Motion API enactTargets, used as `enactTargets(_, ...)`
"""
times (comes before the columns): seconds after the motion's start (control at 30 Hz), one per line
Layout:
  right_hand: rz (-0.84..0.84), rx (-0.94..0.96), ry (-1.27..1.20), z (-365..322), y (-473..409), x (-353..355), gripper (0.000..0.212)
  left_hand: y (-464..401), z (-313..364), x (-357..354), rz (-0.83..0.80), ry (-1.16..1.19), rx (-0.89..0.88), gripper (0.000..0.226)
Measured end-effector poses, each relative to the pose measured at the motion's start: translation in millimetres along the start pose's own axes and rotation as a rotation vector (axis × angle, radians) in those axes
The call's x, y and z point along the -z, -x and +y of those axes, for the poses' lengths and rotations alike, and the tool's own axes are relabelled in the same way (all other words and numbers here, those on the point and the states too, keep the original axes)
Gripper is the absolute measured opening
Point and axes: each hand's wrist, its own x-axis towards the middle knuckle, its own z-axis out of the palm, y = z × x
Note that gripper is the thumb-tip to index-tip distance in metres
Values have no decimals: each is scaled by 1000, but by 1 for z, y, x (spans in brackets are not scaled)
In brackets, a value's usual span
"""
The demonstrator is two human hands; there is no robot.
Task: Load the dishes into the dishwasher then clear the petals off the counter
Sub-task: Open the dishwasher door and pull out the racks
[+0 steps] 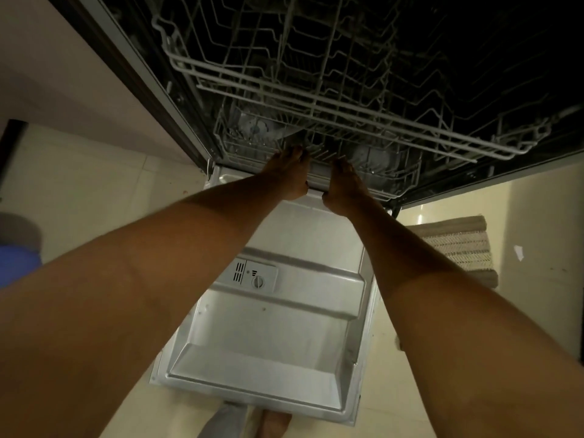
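A woven mat [458, 248] lies on the pale tiled floor [79, 191]; a blurred blue object [17, 257] sits left.

Dim, warm-tinted; near black beyond the fingers [295, 153] (faint glare on metal nearer the viewer), soft throughout, edges bowed.

Open door [268, 327] lies flat and bare, free to reach over. Upper rack [331, 99] overhangs the lower rack [379, 175], leaving a narrow gap. Both hands [289, 172] [343, 184] fill that gap's front edge.
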Motion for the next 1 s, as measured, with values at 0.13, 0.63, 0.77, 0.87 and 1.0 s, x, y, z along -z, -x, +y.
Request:
enactTargets(0.13,89,-6,-28,-1,6,4,69,1,-5,-5,-10,32,-21,79)
enactTargets(0.63,-11,-54,-11,-8,61,-19,57,58,2,-25,-180,7,-11,69)
enactTargets(0.77,-41,-36,10,-10,78,-24,64,78,6,-30,-204,33,16,69)
enactTargets(0.87,-66,-33,5,-15,94,-31,68,94,8,-38,-194,67,28,69)
enactTargets(1.0,-90,-72,-48,-20,117,-40,62,116,7,-53,-193,64,4,65)
